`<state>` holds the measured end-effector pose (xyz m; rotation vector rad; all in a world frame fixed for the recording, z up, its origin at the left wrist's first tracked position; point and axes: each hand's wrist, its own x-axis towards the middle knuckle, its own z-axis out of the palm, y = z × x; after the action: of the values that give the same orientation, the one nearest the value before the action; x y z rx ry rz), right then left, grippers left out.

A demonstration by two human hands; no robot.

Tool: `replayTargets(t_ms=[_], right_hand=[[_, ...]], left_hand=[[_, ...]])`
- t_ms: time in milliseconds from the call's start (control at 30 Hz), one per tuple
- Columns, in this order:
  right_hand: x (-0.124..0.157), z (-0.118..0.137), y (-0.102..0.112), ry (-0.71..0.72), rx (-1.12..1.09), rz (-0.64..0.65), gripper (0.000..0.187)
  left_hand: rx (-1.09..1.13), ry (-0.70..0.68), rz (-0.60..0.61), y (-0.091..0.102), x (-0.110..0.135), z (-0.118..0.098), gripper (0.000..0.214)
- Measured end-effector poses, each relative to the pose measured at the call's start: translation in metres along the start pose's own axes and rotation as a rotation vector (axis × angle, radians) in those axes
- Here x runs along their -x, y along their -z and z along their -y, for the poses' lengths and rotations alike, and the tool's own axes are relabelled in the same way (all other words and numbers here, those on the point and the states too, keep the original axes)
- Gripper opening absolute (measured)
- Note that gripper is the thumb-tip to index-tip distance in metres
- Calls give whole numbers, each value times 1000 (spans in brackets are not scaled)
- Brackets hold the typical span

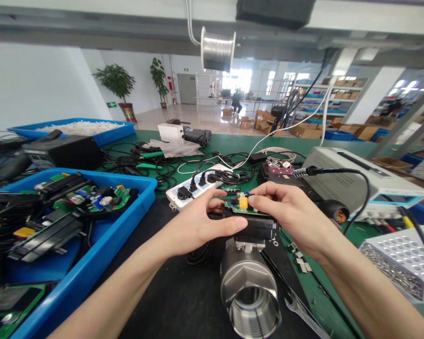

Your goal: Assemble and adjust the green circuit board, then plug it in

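A steel valve body [249, 282] with a wide threaded opening facing me lies on the black mat. On top of it sits a black actuator housing [256, 229], with a green circuit board [229, 207] bearing a yellow component at its upper side. My left hand [201, 221] grips the housing's left side, thumb along the front edge and fingers behind. From the right, my right hand [286, 202] has thumb and fingers closed on the circuit board beside the yellow component. Its fingertips are partly hidden.
At the left, a blue tray [127, 226] holds several circuit boards and black parts. A white power strip [198, 186] lies behind my hands. A soldering iron [307, 172], a grey bench instrument [360, 183], a box of screws [395, 268] and a wrench [304, 310] are at the right.
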<state>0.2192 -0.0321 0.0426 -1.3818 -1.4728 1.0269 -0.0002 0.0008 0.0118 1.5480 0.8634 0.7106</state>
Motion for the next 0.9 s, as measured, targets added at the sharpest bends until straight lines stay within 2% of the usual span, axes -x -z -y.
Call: replayTargets(t_ms=[900], right_hand=[[0,0,0,3,2,-5,37]], left_hand=[[-45,2,-14,2,-1,0,96]])
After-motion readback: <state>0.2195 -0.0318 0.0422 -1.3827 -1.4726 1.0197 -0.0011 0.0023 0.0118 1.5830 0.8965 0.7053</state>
